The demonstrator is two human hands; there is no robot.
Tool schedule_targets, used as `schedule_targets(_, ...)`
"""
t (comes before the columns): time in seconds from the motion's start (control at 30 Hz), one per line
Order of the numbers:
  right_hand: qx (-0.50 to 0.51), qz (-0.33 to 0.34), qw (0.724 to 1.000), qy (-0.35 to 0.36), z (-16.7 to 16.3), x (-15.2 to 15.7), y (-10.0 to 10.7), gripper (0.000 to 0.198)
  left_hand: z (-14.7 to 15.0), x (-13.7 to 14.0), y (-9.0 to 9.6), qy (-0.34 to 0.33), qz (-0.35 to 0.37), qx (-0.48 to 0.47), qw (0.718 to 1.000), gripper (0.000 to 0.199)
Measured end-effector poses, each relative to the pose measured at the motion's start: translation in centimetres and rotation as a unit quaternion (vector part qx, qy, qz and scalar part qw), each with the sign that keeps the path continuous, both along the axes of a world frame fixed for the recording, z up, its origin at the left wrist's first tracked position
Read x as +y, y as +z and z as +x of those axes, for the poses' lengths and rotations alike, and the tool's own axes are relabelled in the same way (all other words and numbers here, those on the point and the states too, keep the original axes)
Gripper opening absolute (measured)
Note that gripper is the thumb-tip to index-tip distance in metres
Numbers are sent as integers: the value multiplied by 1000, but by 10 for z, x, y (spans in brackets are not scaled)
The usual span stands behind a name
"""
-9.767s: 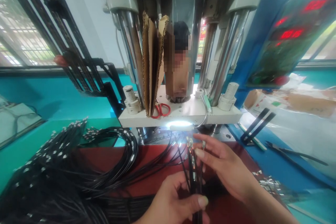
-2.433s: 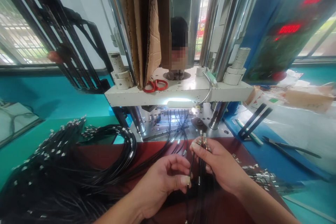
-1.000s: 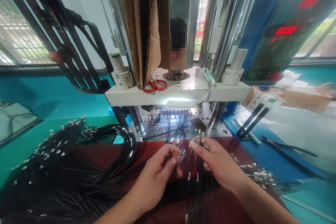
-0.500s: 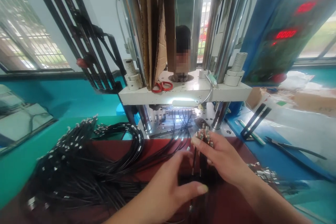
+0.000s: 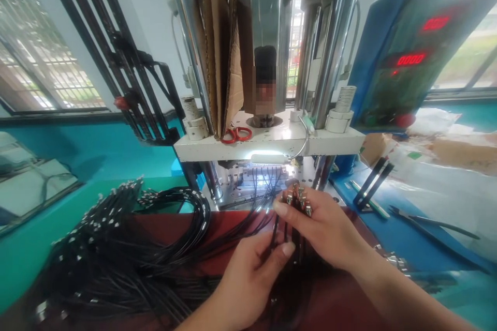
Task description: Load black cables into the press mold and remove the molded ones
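My right hand [image 5: 324, 225] is closed round a bunch of black cables, their metal connectors [image 5: 298, 197] standing up above the fingers. Just below and to the left, my left hand [image 5: 254, 266] has its thumb and fingers closed on the black cables [image 5: 285, 232] of the same bunch. Other black cables [image 5: 258, 201] run from the lit fixture [image 5: 256, 177] under the press toward the left. A large heap of black cables [image 5: 128, 264] with silvery ends lies on the dark red work surface [image 5: 334, 300] left of my hands.
A white press plate [image 5: 267, 151] carries red-handled scissors [image 5: 236, 134] and a lamp [image 5: 268, 158]. Cutting pliers [image 5: 407, 217] and more metal connectors [image 5: 392, 258] lie at the right. A blue control box [image 5: 399, 57] with red digits stands behind. Cardboard [image 5: 223, 51] leans between the press columns.
My left hand's thumb and fingers, spread apart before, have closed on the cables. My right hand still holds the bunch. The camera view has shifted slightly.
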State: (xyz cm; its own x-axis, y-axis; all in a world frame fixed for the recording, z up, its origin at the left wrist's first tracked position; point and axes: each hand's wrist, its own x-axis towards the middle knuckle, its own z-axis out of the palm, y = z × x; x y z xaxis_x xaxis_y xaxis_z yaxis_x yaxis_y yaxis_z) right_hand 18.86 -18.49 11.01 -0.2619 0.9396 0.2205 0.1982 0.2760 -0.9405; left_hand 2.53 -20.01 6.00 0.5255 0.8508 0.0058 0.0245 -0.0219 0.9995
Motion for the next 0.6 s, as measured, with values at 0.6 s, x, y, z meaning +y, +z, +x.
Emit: schedule_targets(0.6,-30,102,994,-36,0,-3,16,9,-14,-2,15,-14,21,27,999,29)
